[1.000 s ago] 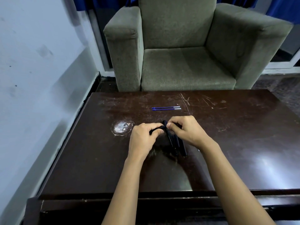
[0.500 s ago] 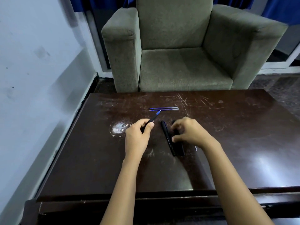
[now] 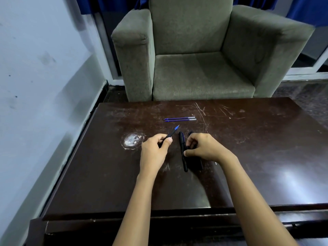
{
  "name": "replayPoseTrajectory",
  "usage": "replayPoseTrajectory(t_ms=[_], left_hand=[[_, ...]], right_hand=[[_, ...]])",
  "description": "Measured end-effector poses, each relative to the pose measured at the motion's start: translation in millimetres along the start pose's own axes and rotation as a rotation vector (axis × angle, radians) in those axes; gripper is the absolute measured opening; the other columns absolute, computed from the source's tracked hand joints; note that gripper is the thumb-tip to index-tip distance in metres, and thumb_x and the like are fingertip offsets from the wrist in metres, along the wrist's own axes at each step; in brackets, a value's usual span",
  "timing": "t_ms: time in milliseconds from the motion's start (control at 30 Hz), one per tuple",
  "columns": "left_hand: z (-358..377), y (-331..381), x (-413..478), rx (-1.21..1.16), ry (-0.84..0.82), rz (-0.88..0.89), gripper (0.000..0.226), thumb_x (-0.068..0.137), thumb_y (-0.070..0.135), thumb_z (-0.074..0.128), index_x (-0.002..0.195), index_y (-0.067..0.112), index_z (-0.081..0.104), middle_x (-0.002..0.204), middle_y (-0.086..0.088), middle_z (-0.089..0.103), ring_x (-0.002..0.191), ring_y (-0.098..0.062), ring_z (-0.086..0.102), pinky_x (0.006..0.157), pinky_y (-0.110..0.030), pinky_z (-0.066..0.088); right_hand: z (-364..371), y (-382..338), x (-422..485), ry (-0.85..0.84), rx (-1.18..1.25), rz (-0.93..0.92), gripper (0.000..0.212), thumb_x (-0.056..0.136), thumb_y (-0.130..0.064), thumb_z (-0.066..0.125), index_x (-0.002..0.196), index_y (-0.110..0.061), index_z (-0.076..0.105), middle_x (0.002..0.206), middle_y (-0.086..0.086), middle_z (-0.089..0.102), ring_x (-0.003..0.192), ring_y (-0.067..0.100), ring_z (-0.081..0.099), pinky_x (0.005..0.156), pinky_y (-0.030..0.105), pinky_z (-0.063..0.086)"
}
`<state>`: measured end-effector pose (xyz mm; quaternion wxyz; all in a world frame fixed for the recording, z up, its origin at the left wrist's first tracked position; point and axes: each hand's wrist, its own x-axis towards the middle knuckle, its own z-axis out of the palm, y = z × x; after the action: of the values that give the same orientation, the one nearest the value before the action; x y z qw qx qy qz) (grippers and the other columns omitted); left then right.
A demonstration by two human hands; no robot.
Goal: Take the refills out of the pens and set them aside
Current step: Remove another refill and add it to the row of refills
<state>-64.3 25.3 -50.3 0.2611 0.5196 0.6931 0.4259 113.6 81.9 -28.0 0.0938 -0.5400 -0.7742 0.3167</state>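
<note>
My left hand (image 3: 156, 148) grips a black pen (image 3: 171, 134) whose blue refill tip pokes out, pointing up and to the right. My right hand (image 3: 204, 148) rests on a small cluster of black pens (image 3: 182, 153) lying on the dark wooden table (image 3: 266, 148); its fingers curl over them, though whether it grips one is hidden. Two blue refills (image 3: 180, 119) lie side by side farther back on the table, apart from both hands.
A grey armchair (image 3: 195, 50) stands right behind the table's far edge. A white scuffed patch (image 3: 132, 140) marks the table left of my left hand. A pale wall (image 3: 35, 86) runs along the left side.
My hands were together on one pen; they have pulled apart. The left hand moved left holding the pen with its blue tip showing, and the right hand dropped onto the pens on the table.
</note>
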Motion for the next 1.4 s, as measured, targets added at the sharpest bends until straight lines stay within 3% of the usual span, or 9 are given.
replayPoseTrajectory(t_ms=[100, 200, 300, 400, 600, 867, 1000, 1100, 1400], left_hand=[[0.0, 4.0, -1.6, -0.067, -0.041, -0.026, 0.011, 0.09, 0.033, 0.063, 0.09, 0.027, 0.071, 0.078, 0.01, 0.071, 0.077, -0.004, 0.063, 0.072, -0.021, 0.048], [-1.3, 9.6, -3.2, -0.151, -0.064, -0.05, 0.01, 0.092, 0.032, 0.061, 0.091, 0.029, 0.071, 0.074, 0.011, 0.071, 0.068, -0.006, 0.063, 0.076, -0.027, 0.053], [-3.2, 14.1, -5.4, -0.204, -0.097, -0.041, 0.018, 0.095, 0.03, 0.057, 0.099, 0.024, 0.073, 0.077, 0.011, 0.071, 0.064, -0.002, 0.058, 0.066, -0.015, 0.049], [-4.5, 17.5, -7.4, -0.2, -0.138, -0.015, 0.018, 0.096, 0.03, 0.056, 0.1, 0.027, 0.073, 0.078, 0.013, 0.071, 0.066, 0.0, 0.058, 0.06, -0.006, 0.044], [-3.0, 16.9, -5.8, -0.181, -0.161, 0.005, 0.016, 0.094, 0.033, 0.057, 0.092, 0.04, 0.071, 0.082, 0.014, 0.074, 0.082, -0.009, 0.066, 0.077, -0.03, 0.056], [-3.6, 17.9, -6.6, -0.124, -0.19, 0.017, 0.015, 0.093, 0.034, 0.058, 0.088, 0.041, 0.07, 0.076, 0.016, 0.073, 0.077, 0.005, 0.062, 0.082, -0.032, 0.053], [-5.0, 18.3, -5.8, -0.068, -0.157, 0.054, 0.013, 0.092, 0.03, 0.061, 0.088, 0.031, 0.074, 0.075, 0.013, 0.073, 0.078, 0.01, 0.061, 0.072, -0.007, 0.043], [-6.5, 17.2, -5.6, -0.041, -0.093, 0.083, 0.012, 0.09, 0.026, 0.065, 0.09, 0.023, 0.077, 0.077, 0.013, 0.073, 0.079, 0.007, 0.063, 0.069, 0.0, 0.038], [2.2, 22.8, -10.1, 0.048, 0.062, 0.131, 0.017, 0.088, 0.025, 0.068, 0.101, 0.019, 0.076, 0.088, 0.001, 0.076, 0.081, -0.014, 0.068, 0.071, -0.022, 0.048]], right_hand=[[-1.9, 0.1, 0.5, 0.049, 0.108, -0.019, 0.02, 0.075, -0.021, 0.078, 0.086, -0.017, 0.061, 0.074, -0.005, 0.058, 0.063, 0.005, 0.05, 0.058, 0.017, 0.041], [-7.3, -1.2, 2.1, 0.306, 0.571, -0.01, 0.018, 0.081, -0.012, 0.074, 0.08, -0.019, 0.058, 0.07, 0.0, 0.061, 0.056, 0.007, 0.052, 0.055, 0.019, 0.044], [-12.9, -8.6, 1.2, 0.484, 1.224, 0.013, 0.017, 0.089, -0.002, 0.063, 0.081, -0.014, 0.053, 0.066, -0.001, 0.064, 0.055, 0.007, 0.059, 0.051, 0.014, 0.048], [-10.0, -15.7, 1.4, 0.481, 1.434, 0.045, 0.016, 0.091, -0.002, 0.06, 0.081, -0.013, 0.054, 0.071, 0.001, 0.065, 0.059, 0.006, 0.063, 0.053, 0.014, 0.051], [-5.4, -21.9, 2.6, 0.458, 1.37, 0.01, 0.018, 0.089, 0.002, 0.06, 0.082, -0.013, 0.054, 0.073, 0.002, 0.066, 0.057, 0.005, 0.063, 0.057, 0.016, 0.052], [-0.3, -23.0, 2.2, 0.29, 1.021, -0.101, 0.017, 0.087, 0.003, 0.063, 0.088, -0.014, 0.062, 0.068, -0.002, 0.067, 0.061, 0.006, 0.061, 0.062, 0.018, 0.053], [3.1, -23.2, 2.0, 0.256, 0.877, -0.142, 0.013, 0.088, -0.003, 0.065, 0.092, -0.015, 0.07, 0.076, 0.005, 0.065, 0.069, 0.009, 0.061, 0.066, 0.019, 0.052], [3.7, -24.0, 1.1, 0.286, 0.829, -0.115, 0.008, 0.087, -0.006, 0.066, 0.09, -0.012, 0.07, 0.074, 0.009, 0.063, 0.062, 0.005, 0.058, 0.063, 0.014, 0.048], [12.2, -36.5, 1.1, 0.359, 0.894, -0.009, 0.011, 0.086, -0.004, 0.067, 0.078, -0.012, 0.069, 0.064, 0.0, 0.063, 0.055, 0.003, 0.054, 0.063, 0.019, 0.048]])
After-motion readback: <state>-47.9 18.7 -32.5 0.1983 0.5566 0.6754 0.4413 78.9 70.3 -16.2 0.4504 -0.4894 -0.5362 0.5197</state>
